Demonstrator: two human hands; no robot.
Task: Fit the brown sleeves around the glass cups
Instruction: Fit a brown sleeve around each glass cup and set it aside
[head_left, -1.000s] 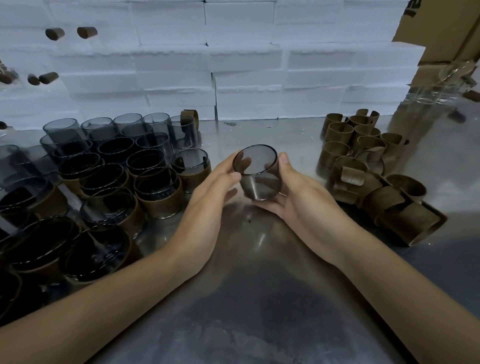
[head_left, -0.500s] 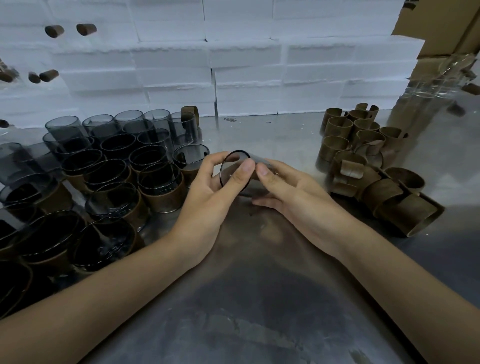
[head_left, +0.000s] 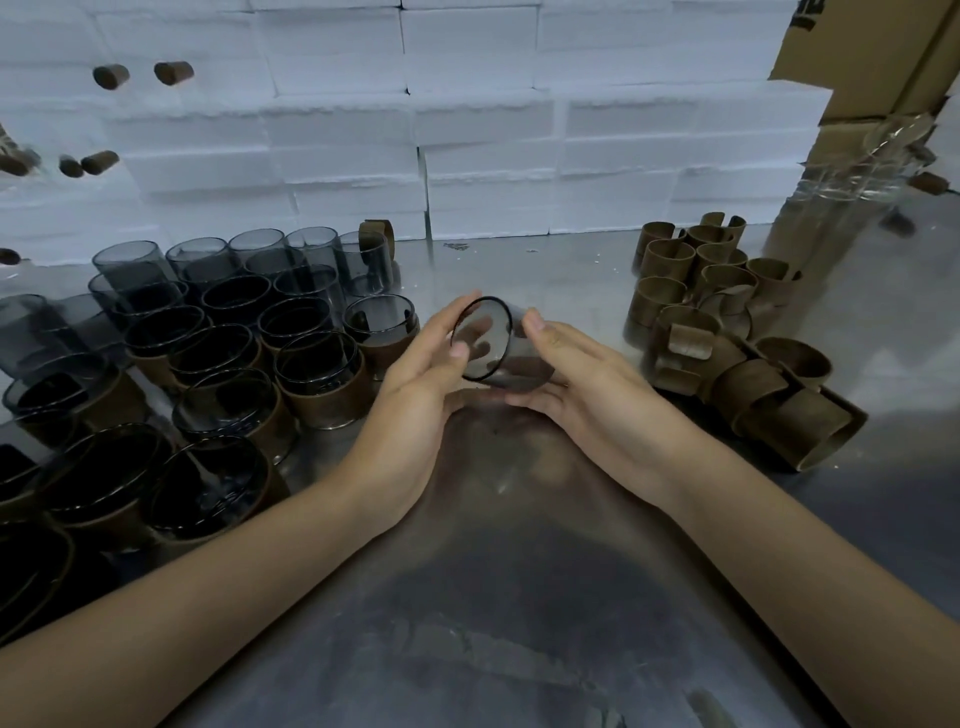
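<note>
A bare smoky glass cup (head_left: 493, 345) lies tipped on its side between my hands, its mouth turned to the left and toward me. My left hand (head_left: 415, 395) cups its rim side, thumb over the top edge. My right hand (head_left: 587, 384) supports the base and underside. No sleeve is on this cup. A heap of loose brown sleeves (head_left: 727, 332) lies to the right. Several cups wearing brown sleeves (head_left: 322, 384) stand at the left, with bare grey cups (head_left: 202, 265) behind them.
The work surface is a shiny metal table (head_left: 493, 597). White foam blocks (head_left: 467, 156) form a wall along the back. Cardboard boxes (head_left: 872, 52) and clear glasses (head_left: 862, 171) stand at the back right.
The cup was held upright a second ago; it has been tipped onto its side, mouth to the left, and both hands shifted around it.
</note>
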